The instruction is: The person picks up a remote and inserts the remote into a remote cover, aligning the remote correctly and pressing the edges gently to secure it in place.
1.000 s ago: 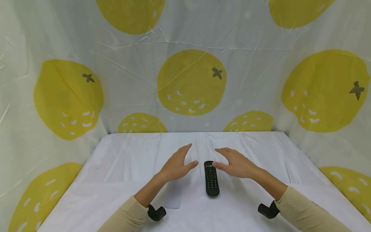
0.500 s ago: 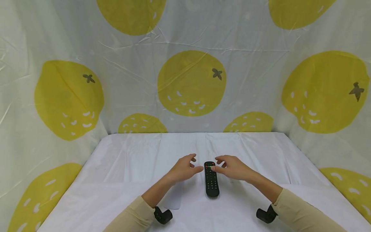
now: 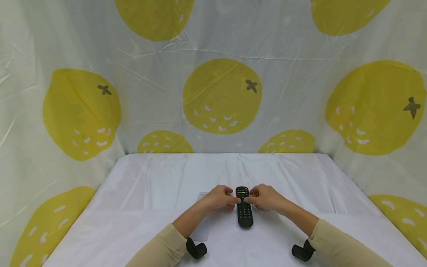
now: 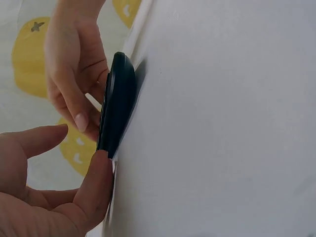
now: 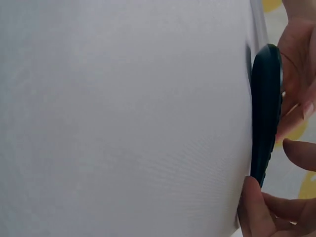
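A black remote control (image 3: 245,215) lies lengthwise on the white cloth, its dotted button face up. My left hand (image 3: 218,199) is at its left edge, thumb tip over the upper buttons. On the other side my right hand (image 3: 267,198) mirrors this, with its thumb reaching over the edge. In the left wrist view, a left fingertip (image 4: 101,157) is right at the side of the remote control (image 4: 118,98), while the thumb stands apart above it. The right wrist view has a right fingertip (image 5: 251,185) against the remote control (image 5: 266,108), thumb raised clear.
A pale flat rectangular thing (image 3: 200,233) lies on the cloth, partly covered by my left forearm. The white-covered table (image 3: 150,178) ends at a hanging curtain (image 3: 293,100) printed with yellow lemons, which also closes both sides.
Both hands have come down and inward to the remote control's edges, their fingers bending more than before. The remote control has stayed in place.
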`<control>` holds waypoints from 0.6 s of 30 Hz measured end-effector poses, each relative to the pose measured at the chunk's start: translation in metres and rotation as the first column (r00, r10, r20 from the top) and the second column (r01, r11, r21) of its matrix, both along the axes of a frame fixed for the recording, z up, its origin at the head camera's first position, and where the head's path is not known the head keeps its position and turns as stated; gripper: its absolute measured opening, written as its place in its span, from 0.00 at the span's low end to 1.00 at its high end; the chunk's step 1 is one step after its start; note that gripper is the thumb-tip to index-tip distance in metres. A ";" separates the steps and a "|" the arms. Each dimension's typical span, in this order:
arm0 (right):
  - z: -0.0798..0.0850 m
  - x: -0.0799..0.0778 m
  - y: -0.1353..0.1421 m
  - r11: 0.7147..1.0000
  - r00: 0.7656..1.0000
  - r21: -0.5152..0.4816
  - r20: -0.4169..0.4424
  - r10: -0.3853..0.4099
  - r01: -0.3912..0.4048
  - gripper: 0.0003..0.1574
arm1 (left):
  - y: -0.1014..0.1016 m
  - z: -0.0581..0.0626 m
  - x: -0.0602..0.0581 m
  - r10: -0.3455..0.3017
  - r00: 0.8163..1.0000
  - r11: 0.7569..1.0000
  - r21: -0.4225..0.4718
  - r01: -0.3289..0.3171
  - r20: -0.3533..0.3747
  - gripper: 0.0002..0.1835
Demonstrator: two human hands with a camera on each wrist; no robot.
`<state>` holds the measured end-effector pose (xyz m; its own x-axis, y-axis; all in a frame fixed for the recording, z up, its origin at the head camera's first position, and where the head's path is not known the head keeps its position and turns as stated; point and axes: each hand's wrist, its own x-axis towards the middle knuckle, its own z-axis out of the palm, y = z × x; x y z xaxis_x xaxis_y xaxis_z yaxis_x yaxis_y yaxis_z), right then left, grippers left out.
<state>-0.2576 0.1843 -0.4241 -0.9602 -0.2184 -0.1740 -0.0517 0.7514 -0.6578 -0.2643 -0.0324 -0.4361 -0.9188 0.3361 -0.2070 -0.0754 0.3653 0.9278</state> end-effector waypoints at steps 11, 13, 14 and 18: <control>-0.009 -0.002 -0.006 0.967 0.995 -0.238 0.074 -0.071 0.087 0.24 | 0.009 -0.012 -0.002 0.048 0.996 0.972 0.228 -0.064 0.078 0.24; -0.010 -0.002 -0.006 0.944 0.990 -0.311 0.116 -0.078 0.111 0.23 | 0.010 -0.012 -0.002 0.059 0.996 0.972 0.223 -0.075 0.073 0.23; -0.010 -0.002 -0.005 0.928 0.988 -0.354 0.139 -0.071 0.116 0.24 | 0.010 -0.012 -0.001 0.067 0.995 0.972 0.219 -0.081 0.072 0.23; -0.013 -0.003 -0.002 0.846 0.973 -0.516 0.228 -0.019 0.138 0.25 | 0.011 -0.014 -0.002 0.101 0.992 0.973 0.201 -0.115 0.078 0.23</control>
<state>-0.2603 0.1819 -0.4368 -0.9330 -0.2589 -0.2501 0.1735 0.2854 -0.9426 -0.2660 -0.0214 -0.4499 -0.9384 0.2775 -0.2060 -0.1682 0.1542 0.9736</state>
